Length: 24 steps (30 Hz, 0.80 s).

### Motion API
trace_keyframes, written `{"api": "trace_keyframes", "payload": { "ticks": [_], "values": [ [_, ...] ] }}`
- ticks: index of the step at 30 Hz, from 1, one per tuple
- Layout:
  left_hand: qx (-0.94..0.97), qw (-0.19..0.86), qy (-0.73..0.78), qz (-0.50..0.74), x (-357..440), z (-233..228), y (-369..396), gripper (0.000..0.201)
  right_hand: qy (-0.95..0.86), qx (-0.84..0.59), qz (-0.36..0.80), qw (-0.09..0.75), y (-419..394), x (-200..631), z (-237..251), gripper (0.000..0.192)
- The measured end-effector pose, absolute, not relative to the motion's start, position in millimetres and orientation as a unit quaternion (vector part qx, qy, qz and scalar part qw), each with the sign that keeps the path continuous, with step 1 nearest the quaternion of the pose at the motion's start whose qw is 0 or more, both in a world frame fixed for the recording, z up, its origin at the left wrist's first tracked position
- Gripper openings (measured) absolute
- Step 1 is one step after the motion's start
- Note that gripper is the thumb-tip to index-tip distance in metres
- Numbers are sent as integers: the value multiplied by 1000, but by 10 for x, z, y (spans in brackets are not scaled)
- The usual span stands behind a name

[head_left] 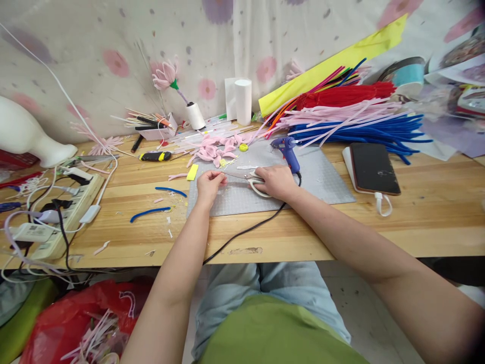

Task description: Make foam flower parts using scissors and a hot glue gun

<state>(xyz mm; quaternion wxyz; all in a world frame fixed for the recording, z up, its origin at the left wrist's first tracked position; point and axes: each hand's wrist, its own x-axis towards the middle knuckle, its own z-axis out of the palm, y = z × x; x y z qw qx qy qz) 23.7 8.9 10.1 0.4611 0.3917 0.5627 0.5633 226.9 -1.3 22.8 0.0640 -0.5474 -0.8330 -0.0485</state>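
Note:
My right hand [278, 182] is closed on the pale-handled scissors [259, 190] over the grey cutting mat [322, 177]. Their blades point left, to the fingertips of my left hand [209, 188]. That hand is pinched shut at the mat's left side; whatever lies between its fingertips is too small to make out. Just beyond my right hand lies a blue glue gun [288, 154], its black cord running under my right wrist. Pink fuzzy petal shapes [214, 150] are heaped at the mat's back edge, beside a small round yellow piece [243, 147].
Blue pipe cleaners [341, 132] and red ones [344, 95] are bundled back right, near a black phone [374, 168]. A power strip [68, 217] with tangled cables sits left. A pink flower [165, 76] stands in a white spool [195, 116]. A yellow-black cutter [155, 156] lies nearby.

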Motion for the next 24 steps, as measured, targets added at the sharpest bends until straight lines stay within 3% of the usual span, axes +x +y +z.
{"api": "trace_keyframes", "payload": {
  "ticks": [24],
  "values": [
    [396,460,553,571,237,92,92,21,-803,-590,-33,79,-12,2282,246,45]
  ]
}}
